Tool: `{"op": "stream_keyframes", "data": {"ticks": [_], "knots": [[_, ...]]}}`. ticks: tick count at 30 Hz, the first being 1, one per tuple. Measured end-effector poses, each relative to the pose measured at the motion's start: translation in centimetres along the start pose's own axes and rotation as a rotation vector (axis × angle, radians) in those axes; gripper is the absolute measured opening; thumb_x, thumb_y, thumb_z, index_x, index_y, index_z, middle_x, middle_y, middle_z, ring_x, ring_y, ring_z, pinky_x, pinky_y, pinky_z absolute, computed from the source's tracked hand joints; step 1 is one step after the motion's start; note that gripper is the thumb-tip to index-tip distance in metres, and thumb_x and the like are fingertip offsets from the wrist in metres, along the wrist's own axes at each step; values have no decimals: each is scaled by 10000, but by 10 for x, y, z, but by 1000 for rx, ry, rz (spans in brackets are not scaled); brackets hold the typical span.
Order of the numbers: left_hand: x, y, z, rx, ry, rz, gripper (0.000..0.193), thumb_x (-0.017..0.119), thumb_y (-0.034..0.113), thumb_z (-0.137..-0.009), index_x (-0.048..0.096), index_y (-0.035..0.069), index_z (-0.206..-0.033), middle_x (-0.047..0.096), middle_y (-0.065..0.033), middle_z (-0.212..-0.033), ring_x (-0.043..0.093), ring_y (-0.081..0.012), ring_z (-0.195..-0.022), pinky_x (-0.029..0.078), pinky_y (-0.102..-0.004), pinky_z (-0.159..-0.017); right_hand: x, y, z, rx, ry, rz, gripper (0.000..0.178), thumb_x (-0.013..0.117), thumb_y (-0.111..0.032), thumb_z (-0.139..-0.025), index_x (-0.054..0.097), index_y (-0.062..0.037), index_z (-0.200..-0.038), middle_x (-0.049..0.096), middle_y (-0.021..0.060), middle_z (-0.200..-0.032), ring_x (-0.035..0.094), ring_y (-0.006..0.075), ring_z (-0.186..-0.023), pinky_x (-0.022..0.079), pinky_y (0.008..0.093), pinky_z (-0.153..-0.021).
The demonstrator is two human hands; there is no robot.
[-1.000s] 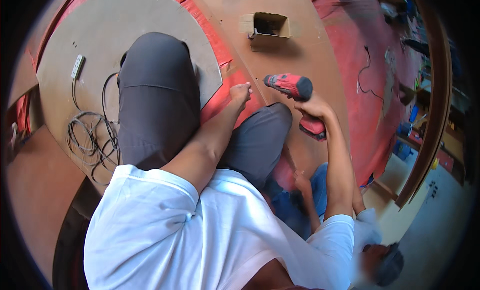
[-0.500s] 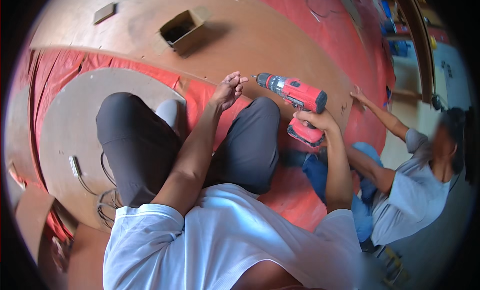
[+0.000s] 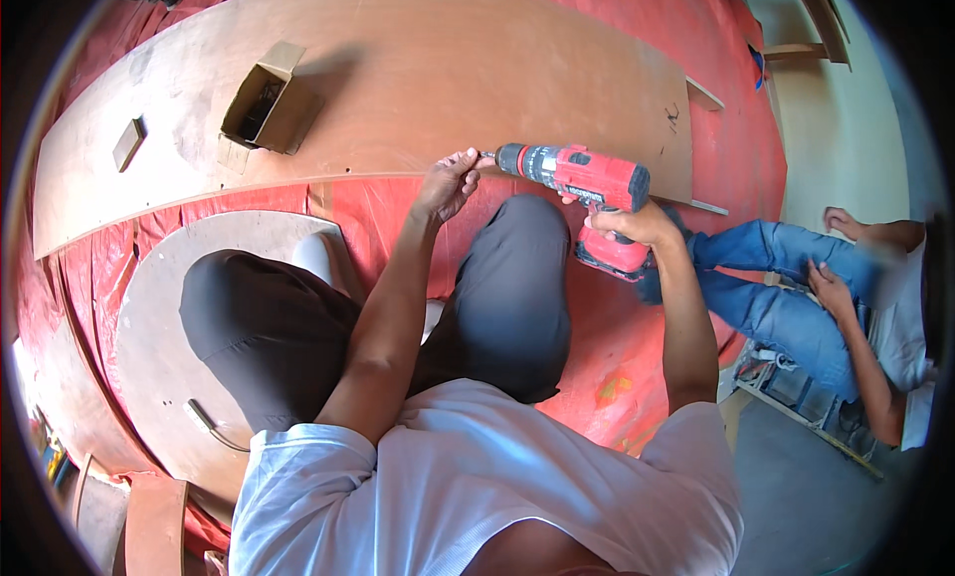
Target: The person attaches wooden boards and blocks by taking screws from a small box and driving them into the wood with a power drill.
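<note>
My right hand (image 3: pixel 637 226) grips a red and black cordless drill (image 3: pixel 597 183) by its handle. The drill is held level above my right knee, its chuck pointing left. At the front of the chuck, the fingers of my left hand (image 3: pixel 450 186) are pinched together by the tip of the bit (image 3: pixel 485 160). Whatever lies between those fingertips is too small to make out. Just beyond both hands is the near edge of a long brown wooden board (image 3: pixel 418 108), with small dark holes along it.
An open cardboard box (image 3: pixel 288 115) with dark small items and a small wooden block (image 3: pixel 128 145) rest on the board. Red sheeting (image 3: pixel 612 322) covers the floor. A round-edged panel (image 3: pixel 159 327) bears a power strip (image 3: pixel 199 413). At right sits another person in jeans (image 3: pixel 786 307).
My left fingertips and the drill's tip have come together. The view has shifted, moving the box leftward. The other person's arm no longer reaches toward the board; both their hands are near their legs.
</note>
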State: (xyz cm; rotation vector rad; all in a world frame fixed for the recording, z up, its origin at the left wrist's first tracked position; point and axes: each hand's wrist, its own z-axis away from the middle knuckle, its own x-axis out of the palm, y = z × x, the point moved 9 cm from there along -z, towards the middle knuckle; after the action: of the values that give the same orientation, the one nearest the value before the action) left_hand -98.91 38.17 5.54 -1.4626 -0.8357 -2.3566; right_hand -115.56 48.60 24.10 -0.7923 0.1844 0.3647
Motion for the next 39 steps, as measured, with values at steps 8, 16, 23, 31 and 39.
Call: {"op": "stream_keyframes", "data": {"ticks": [8, 16, 23, 31, 39], "knots": [[19, -12, -3, -71, -92, -4, 155, 555, 161, -987, 609, 20, -956, 601, -39, -726, 499, -78, -570, 414, -184, -500, 2, 27, 18, 32, -1, -42, 221, 693, -168, -795, 639, -91, -995, 565, -27, -679, 512, 79, -581, 414, 266, -538], [22, -29, -10, -113, -61, -115, 134, 579, 152, -973, 616, 26, -950, 709, -141, -942, 534, -80, -587, 426, -190, -511, -10, 55, 28, 60, 4, -41, 249, 698, -198, -806, 647, -89, -1025, 558, -35, -663, 501, 83, -574, 407, 275, -542], [29, -37, -7, -145, -120, -376, 118, 578, 134, -966, 653, 43, -958, 671, -51, -817, 512, -60, -600, 403, -186, -500, -34, 83, 39, 37, 147, 308, 505, 780, -323, -765, 636, -53, -1167, 665, 83, -1036, 626, 212, -937, 495, 364, -846], [16, -82, -27, -177, -63, 346, 211, 605, 222, -966, 599, 16, -919, 654, -45, -775, 407, -27, -519, 366, -171, -468, -1, 64, 19, 63, -82, -353, 399, 606, -81, -859, 573, -55, -1255, 495, -32, -649, 443, 64, -522, 367, 226, -503], [9, -123, -43, -23, 207, 707, 238, 488, 250, -1020, 563, 25, -1003, 531, -2, -756, 460, -66, -576, 402, -213, -499, -2, 49, -1, 123, 3, 40, 358, 613, -91, -828, 603, -105, -1186, 498, -33, -640, 446, 64, -526, 377, 258, -497]]}}
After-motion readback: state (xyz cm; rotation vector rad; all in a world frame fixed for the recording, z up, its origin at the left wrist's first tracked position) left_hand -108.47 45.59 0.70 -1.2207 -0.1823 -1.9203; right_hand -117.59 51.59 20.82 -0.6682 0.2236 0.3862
